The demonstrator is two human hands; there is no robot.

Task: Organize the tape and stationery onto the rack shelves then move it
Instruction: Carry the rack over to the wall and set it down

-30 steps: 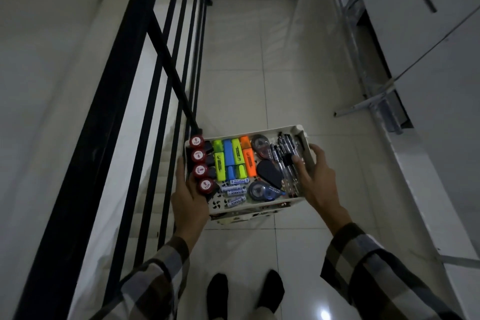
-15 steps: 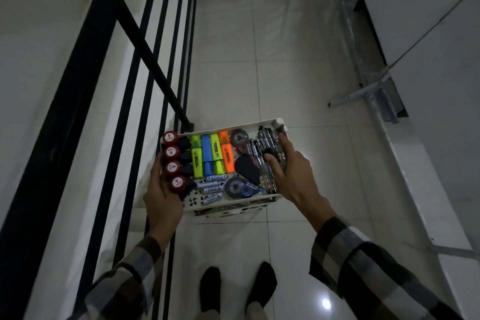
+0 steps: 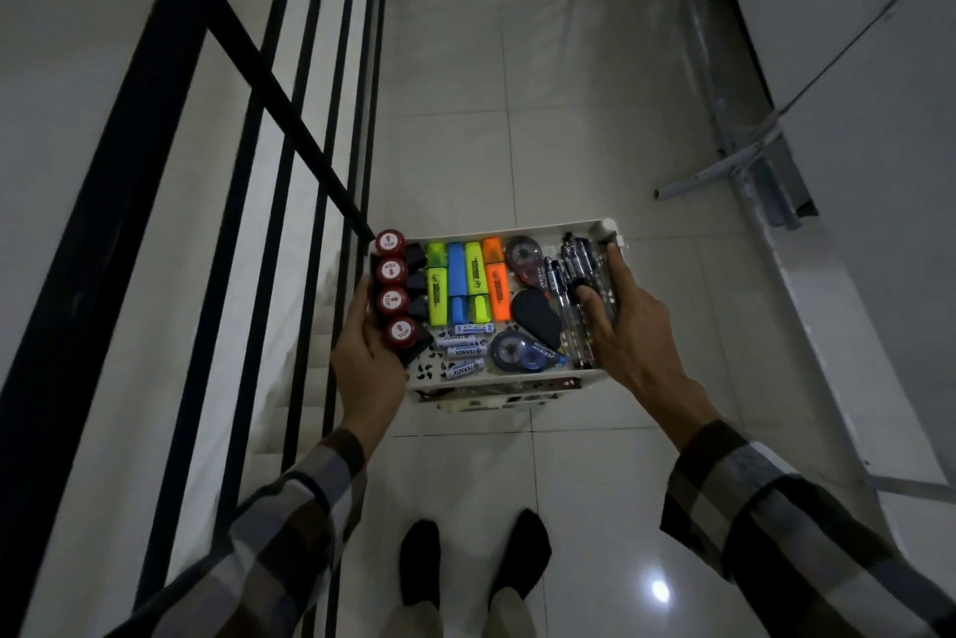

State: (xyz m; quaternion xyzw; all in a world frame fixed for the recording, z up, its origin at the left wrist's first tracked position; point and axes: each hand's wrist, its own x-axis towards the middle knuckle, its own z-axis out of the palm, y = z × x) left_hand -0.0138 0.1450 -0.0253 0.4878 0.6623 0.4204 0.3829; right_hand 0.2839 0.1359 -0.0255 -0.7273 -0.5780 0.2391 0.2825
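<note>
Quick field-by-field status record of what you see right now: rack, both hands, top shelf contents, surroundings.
rack: white rack, carried above the tiled floor
left hand: left hand grips the rack's left end
right hand: right hand grips the right end, thumb on the pens
top shelf: red-capped items, highlighters, batteries, tape dispensers
surroundings: black railing on the left, stairs beyond

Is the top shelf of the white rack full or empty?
Full: white plastic rack top shelf holds highlighters, pens, batteries.
</note>
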